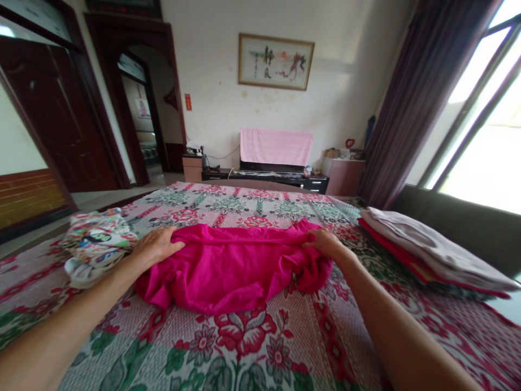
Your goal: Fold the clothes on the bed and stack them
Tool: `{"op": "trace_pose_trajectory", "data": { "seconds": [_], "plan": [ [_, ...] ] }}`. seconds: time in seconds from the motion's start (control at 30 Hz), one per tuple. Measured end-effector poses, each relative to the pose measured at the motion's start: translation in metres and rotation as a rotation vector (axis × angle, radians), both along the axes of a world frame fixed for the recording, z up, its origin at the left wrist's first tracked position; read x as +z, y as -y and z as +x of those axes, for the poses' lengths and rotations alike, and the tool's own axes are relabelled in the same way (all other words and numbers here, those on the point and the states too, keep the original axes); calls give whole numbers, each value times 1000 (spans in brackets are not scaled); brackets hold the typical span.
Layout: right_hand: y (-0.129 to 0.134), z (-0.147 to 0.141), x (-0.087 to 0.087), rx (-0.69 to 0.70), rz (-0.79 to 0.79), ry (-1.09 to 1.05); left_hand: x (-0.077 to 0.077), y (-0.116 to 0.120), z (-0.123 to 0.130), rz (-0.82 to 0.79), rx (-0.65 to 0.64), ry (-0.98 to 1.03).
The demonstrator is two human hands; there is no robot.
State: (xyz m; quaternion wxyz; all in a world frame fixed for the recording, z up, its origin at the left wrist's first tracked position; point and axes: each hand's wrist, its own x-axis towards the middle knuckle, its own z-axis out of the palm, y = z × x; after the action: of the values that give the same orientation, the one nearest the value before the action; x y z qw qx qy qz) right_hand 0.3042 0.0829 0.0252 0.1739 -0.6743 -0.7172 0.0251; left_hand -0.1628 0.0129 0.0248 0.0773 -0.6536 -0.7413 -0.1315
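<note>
A bright pink garment (pixel 232 266) lies bunched and wrinkled on the flowered bedspread (pixel 244 347); its exact kind cannot be made out. My left hand (pixel 158 244) grips its far left corner, thumb on top and the other fingers partly hidden. At the far right corner, my right hand (pixel 325 243) pinches the same cloth. Between the two hands the far edge runs fairly straight, while the near part sags in loose folds. Beside my left hand sits a crumpled white garment with a colourful print (pixel 97 239).
A stack of folded clothes (pixel 431 250), pale on top with red below, lies at the right. Beyond the bed stands a low black cabinet (pixel 317 184) with a pink cloth (pixel 277 145) above it. A dark curtain (pixel 419 103) hangs by the window.
</note>
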Motion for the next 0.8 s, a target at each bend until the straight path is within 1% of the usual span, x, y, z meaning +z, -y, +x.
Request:
{"op": "trace_pose_trajectory", "data": {
  "seconds": [0.1, 0.2, 0.3, 0.43, 0.5, 0.57, 0.67, 0.7, 0.8],
  "plan": [
    [-2, 3, 1, -3, -57, 64, 6, -3, -5, -124, 32, 51],
    [-4, 2, 1, 9, -80, 80, 8, -2, -3, -165, 26, 79],
    [-4, 2, 1, 12, -75, 88, 10, 0, 1, -106, 10, 49],
    [-3, 0, 1, -52, -60, 54, 15, 3, 3, 28, 78, 12],
    [-2, -1, 2, -95, -67, -25, 20, 3, 5, 66, 100, 27],
    [-1, -3, 2, -135, -56, -178, 25, 2, 8, 68, 109, 99],
    [-1, -6, 1, -167, 9, -398, 33, -1, 14, 34, 134, 271],
    [-1, -7, 1, -174, 29, -427, 35, -4, 16, 26, 149, 333],
    [-5, -10, 5, -206, 55, -426, 38, -17, 19, 36, 204, 570]
  ]
}}
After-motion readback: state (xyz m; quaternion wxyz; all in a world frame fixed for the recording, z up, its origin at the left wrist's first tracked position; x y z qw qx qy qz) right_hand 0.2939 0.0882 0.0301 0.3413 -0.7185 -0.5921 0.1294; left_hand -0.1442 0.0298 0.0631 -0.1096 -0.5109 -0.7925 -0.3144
